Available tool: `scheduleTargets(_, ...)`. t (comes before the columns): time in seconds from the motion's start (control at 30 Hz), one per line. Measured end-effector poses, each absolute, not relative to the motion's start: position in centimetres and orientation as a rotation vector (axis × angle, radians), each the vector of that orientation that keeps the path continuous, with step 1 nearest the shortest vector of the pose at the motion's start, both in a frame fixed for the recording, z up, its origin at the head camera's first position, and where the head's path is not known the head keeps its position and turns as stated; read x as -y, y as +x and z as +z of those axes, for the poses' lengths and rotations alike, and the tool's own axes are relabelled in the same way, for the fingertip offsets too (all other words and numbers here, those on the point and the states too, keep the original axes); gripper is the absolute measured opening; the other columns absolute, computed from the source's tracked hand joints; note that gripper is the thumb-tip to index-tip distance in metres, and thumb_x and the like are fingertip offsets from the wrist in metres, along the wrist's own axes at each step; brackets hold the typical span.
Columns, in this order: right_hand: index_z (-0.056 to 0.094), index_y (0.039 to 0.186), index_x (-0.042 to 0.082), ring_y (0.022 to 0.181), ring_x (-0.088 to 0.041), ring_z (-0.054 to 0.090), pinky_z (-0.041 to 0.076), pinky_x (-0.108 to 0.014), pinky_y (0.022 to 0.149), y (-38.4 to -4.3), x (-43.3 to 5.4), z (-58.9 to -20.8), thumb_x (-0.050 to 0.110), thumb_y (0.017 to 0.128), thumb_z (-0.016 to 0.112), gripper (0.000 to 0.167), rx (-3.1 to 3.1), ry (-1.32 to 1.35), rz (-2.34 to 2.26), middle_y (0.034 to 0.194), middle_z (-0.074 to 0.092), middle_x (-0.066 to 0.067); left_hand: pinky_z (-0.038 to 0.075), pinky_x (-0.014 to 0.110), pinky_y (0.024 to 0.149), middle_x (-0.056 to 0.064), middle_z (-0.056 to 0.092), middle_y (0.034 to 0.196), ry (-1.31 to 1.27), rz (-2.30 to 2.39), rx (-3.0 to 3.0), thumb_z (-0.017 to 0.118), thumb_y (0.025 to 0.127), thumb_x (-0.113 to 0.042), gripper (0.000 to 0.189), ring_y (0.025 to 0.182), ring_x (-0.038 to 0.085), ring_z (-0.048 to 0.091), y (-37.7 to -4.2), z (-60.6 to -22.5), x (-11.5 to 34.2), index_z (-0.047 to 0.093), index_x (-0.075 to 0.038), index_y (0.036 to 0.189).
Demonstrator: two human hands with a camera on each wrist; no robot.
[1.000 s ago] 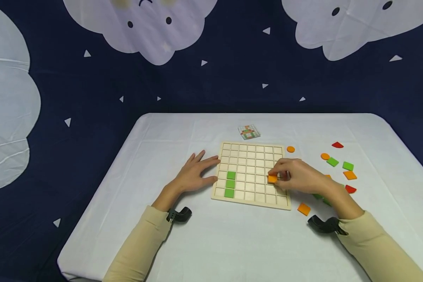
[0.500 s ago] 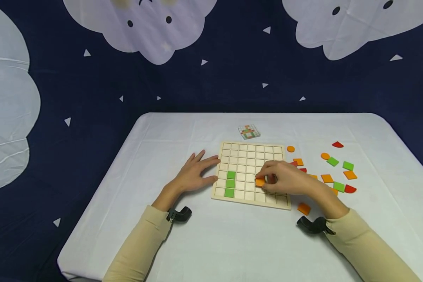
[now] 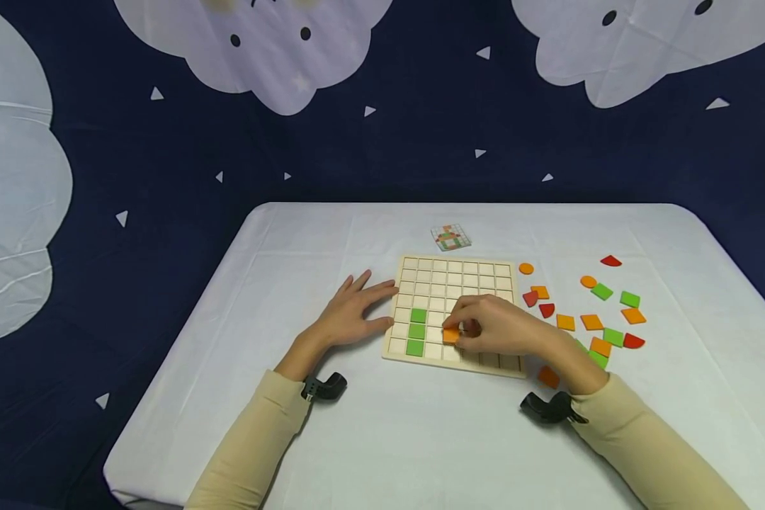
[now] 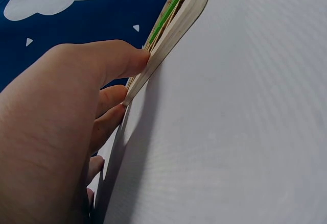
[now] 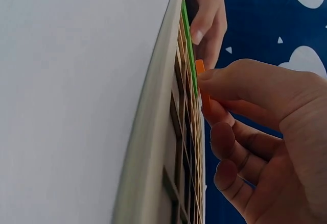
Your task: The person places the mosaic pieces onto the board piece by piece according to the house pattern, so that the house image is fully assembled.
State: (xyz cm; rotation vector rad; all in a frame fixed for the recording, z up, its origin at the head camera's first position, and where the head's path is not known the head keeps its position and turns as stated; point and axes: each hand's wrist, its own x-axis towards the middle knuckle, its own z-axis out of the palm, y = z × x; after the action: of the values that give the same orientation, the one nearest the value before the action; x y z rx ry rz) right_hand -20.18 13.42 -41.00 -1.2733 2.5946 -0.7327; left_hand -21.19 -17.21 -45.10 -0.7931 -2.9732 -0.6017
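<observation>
A wooden grid board (image 3: 459, 367) lies on the white table, with three green square tiles (image 3: 416, 331) set in one column near its left side. My left hand (image 3: 355, 312) rests at the board's left edge, fingers spread; in the left wrist view its thumb (image 4: 135, 62) touches the wooden rim. Over the middle of the board, my right hand (image 3: 500, 324) pinches an orange square tile (image 3: 450, 336) between thumb and fingers. The right wrist view shows this orange tile (image 5: 203, 83) held a little above the grid, tilted on edge to that camera.
A small pattern card (image 3: 450, 237) lies behind the board. To the right are scattered loose pieces: orange squares (image 3: 591, 322), green squares (image 3: 630, 299), red quarter-round pieces (image 3: 634, 341) and orange discs (image 3: 525, 268). One orange square (image 3: 548, 377) lies near the right forearm.
My right hand has moved left across the board, carrying the orange tile from the right columns to the middle. Loose pieces at the right have come into view. The left hand stays put.
</observation>
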Motion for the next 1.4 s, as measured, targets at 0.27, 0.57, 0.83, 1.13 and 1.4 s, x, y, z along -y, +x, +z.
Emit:
scheduleTargets(0.27, 0.074, 0.108, 0.021, 0.072, -0.007, 0.054, 0.045, -0.025, 0.063, -19.9, -11.9, -41.2, 0.025, 0.082, 0.073, 0.026, -2.559, -1.294, -0.715, 0.096, 0.059, 0.013, 0.0, 0.044, 0.116, -0.017, 0.033, 0.149, -0.791, -0.603, 2.976, 0.056, 0.089, -0.052, 0.061, 0.145, 0.024, 0.011, -21.3, -45.2, 17.3, 0.045, -0.03, 0.145)
scheduleTargets(0.57, 0.074, 0.107, 0.022, 0.067, -0.004, 0.051, 0.044, -0.025, 0.06, -19.7, -10.8, -41.5, 0.026, 0.081, 0.073, 0.027, -2.536, -1.317, -0.695, 0.091, 0.059, 0.012, 0.001, 0.045, 0.116, -0.018, 0.033, 0.149, -0.808, -0.597, 2.967, 0.056, 0.09, -0.052, 0.06, 0.145, 0.025, 0.012, -21.3, -45.2, 17.3, 0.045, -0.03, 0.145)
scheduleTargets(0.83, 0.074, 0.108, 0.025, 0.069, -0.007, 0.054, 0.044, -0.026, 0.061, -19.4, -10.7, -41.6, 0.028, 0.08, 0.073, 0.028, -2.53, -1.288, -0.674, 0.09, 0.059, 0.015, 0.0, 0.043, 0.116, -0.018, 0.033, 0.15, -0.799, -0.592, 2.979, 0.056, 0.09, -0.053, 0.061, 0.145, 0.024, 0.011, -21.3, -45.2, 17.3, 0.044, -0.03, 0.145)
scheduleTargets(1.13, 0.074, 0.107, 0.025, 0.07, -0.006, 0.054, 0.043, -0.024, 0.061, -19.3, -10.7, -41.5, 0.032, 0.082, 0.073, 0.026, -2.538, -1.302, -0.666, 0.088, 0.059, 0.014, 0.0, 0.043, 0.116, -0.019, 0.031, 0.15, -0.794, -0.596, 2.977, 0.055, 0.09, -0.053, 0.061, 0.145, 0.023, 0.01, -21.3, -45.2, 17.3, 0.044, -0.032, 0.145)
scheduleTargets(1.4, 0.075, 0.102, 0.024, 0.072, -0.006, 0.056, 0.047, -0.023, 0.063, -19.5, -12.0, -41.1, 0.03, 0.084, 0.073, 0.019, -2.556, -1.315, -0.695, 0.09, 0.06, 0.013, 0.0, 0.044, 0.116, -0.018, 0.033, 0.149, -0.804, -0.61, 2.966, 0.056, 0.089, -0.052, 0.061, 0.145, 0.024, 0.012, -21.3, -45.3, 17.4, 0.045, -0.03, 0.145)
